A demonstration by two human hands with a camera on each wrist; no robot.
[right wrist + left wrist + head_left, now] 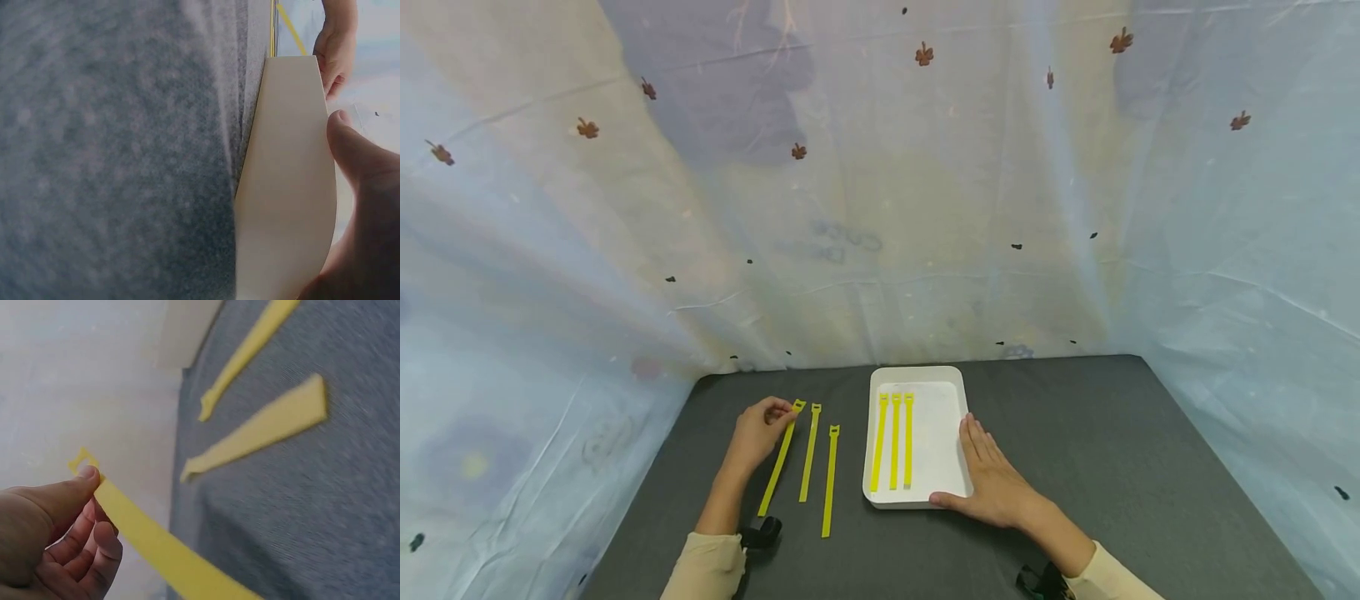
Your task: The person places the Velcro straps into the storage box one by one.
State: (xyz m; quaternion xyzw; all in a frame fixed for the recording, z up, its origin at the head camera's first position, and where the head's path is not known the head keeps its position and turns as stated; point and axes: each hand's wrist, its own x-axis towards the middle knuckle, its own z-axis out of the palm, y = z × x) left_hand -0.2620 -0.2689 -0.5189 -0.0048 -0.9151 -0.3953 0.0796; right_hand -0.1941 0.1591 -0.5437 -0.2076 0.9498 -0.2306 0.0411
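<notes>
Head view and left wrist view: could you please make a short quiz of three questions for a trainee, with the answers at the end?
1. How many yellow straps lie inside the white tray?
2. True or false: the right hand is pinching a strap.
3. Where does the left hand pinch its held strap? a) at the plain end; b) near the end with the hole; c) at the middle.

Key:
1. Three.
2. False; it rests against the tray.
3. b.
</notes>
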